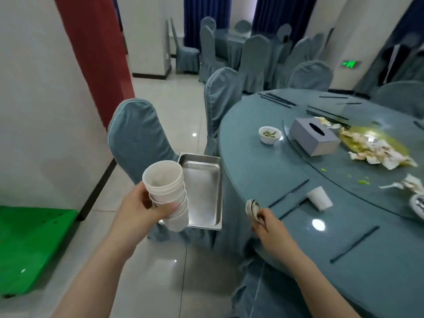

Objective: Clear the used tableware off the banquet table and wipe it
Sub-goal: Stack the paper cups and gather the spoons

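Observation:
My left hand (146,208) grips a stack of white paper cups (168,191), tilted, above the near end of a steel tray (206,193) that rests on a covered chair seat. My right hand (266,222) holds several stacked white spoons (252,208) at the edge of the round blue banquet table (263,171). On the table lie one tipped paper cup (319,198), a small white bowl (269,134) with green scraps, dark chopsticks (290,192), crumpled napkins (376,150) in a yellowish spill, and part of a patterned plate (418,206) at the right edge.
A grey tissue box (314,136) sits on the glass turntable. Covered chairs (137,136) stand close around the table, with more chairs and another table behind. A white wall and red pillar are to the left, with a green cart (29,244) low on the tiled floor.

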`<move>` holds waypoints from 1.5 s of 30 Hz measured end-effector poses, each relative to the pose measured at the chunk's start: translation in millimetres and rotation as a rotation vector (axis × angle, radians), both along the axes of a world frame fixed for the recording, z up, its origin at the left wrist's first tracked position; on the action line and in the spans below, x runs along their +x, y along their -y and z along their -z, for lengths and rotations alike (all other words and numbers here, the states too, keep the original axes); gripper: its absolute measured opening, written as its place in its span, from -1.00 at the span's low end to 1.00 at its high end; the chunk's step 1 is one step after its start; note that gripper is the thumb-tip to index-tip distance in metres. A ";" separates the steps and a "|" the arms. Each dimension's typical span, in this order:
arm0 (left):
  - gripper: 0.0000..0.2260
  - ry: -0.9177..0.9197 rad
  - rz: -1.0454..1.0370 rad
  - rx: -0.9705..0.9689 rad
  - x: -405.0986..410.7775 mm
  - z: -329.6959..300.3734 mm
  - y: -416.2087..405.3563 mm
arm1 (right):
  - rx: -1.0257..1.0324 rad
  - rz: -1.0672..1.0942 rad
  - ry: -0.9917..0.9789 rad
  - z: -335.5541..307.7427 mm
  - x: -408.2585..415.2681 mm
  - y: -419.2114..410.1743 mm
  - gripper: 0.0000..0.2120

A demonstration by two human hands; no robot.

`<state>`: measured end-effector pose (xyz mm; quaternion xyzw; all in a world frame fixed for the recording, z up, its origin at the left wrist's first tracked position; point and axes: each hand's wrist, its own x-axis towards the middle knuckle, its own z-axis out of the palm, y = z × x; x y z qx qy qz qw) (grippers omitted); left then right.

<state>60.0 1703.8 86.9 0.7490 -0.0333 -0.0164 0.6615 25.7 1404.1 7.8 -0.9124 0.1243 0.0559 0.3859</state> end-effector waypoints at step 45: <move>-0.45 -0.278 0.890 0.115 378.7 95.0 357.6 | -0.365 0.659 -0.449 76.7 155.3 255.0 -0.52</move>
